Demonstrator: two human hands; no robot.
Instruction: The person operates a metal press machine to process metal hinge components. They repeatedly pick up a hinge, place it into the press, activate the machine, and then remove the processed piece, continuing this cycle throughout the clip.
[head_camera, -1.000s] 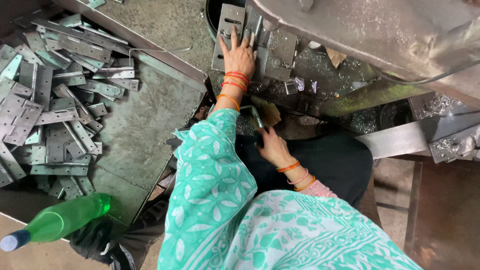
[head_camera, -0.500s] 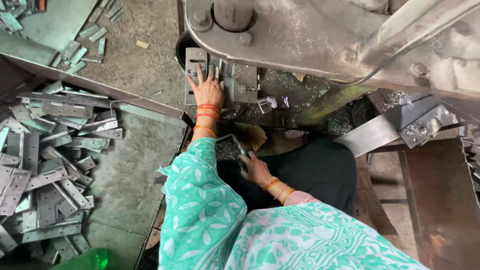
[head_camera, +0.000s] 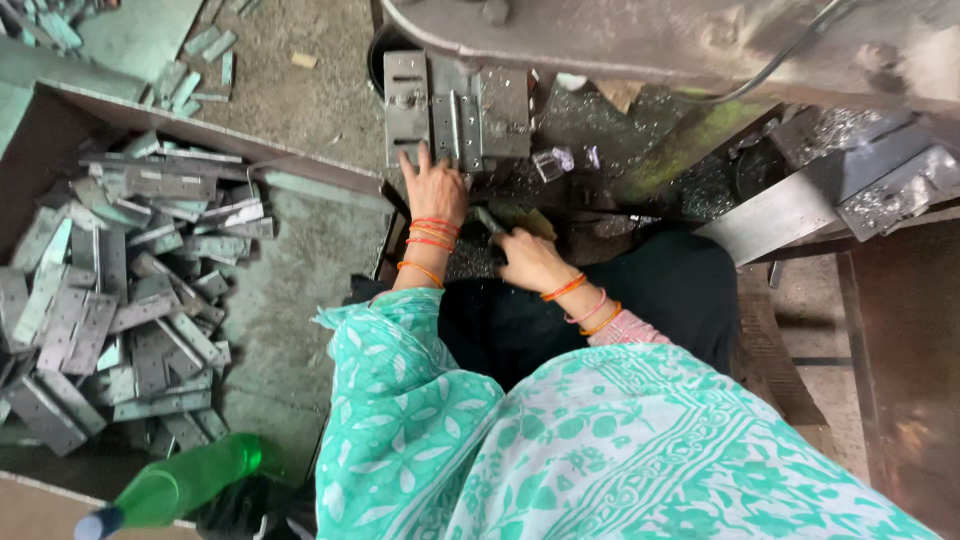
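the left hand is now seen flat and spread, fingertips laid on the hinge plates stacked on the press bed; against the picture of half a second ago it has kept its place on the same stack while the whole view has swung, so the plates are judged to be steadied rather than lifted, nothing being gripped. the right hand, just below the plates and nearer the body, is curled around a small dark piece; whether it is pinched tight cannot be told, and its kind cannot be made out. compared with a second ago, this hand has been drawn in closer beneath the plates. to the left of the plates, well apart, a heap of hinge blanks is piled in a rusty tray. further below-left of the plates a green bottle is lying tilted. right of the plates, metal chips are scattered over the bed, and a grey steel block is set beyond them. directly above the plates the press body hangs over, so the way upward is closed off, and a black cable is draped across it.
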